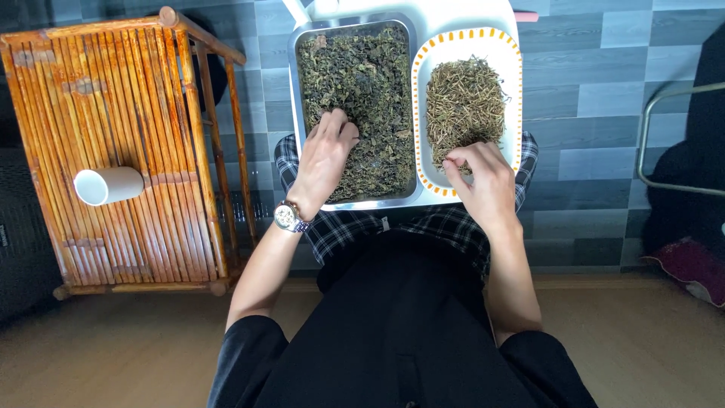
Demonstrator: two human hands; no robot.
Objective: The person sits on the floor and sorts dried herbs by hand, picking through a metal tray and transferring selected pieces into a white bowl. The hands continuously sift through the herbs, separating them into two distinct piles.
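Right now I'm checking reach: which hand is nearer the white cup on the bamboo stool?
Left. The left hand rests in the metal tray beside the stool holding the cup; the right hand is farther, at the white dish.

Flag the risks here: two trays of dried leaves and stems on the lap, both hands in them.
1. The metal tray and the white dish with orange rim seem to rest on a white board over the lap; a leg shift could tip them.
2. The left hand digs into the dark leaves near the rim, so bits may spill over.
3. The right hand pinches pale stems at the dish's near edge; some may drop onto the checked cloth.
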